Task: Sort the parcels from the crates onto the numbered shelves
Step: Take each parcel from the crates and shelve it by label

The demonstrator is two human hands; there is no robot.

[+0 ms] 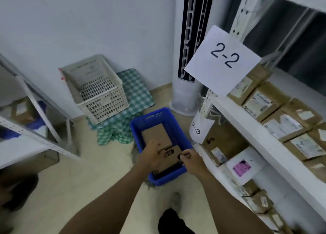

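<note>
A blue crate (173, 126) sits on the floor below me with two brown cardboard parcels inside. The nearer parcel (168, 158) bears black print. My left hand (149, 154) grips its left edge and my right hand (191, 160) grips its right edge. The farther parcel (156, 135) lies flat behind it. On the right stands a white shelf unit (250, 128) with a paper sign "2-2" (223, 61) and a lower sign "2-3" (196, 128). Several brown parcels (285, 122) line the 2-2 shelf. More parcels sit on the shelf below.
A white lattice crate (98, 91) leans on a green checked cloth (134, 92) by the wall. A tall white tower appliance (190, 48) stands in the corner. Another metal shelf unit (35, 140) is at the left. Bare beige floor lies between them.
</note>
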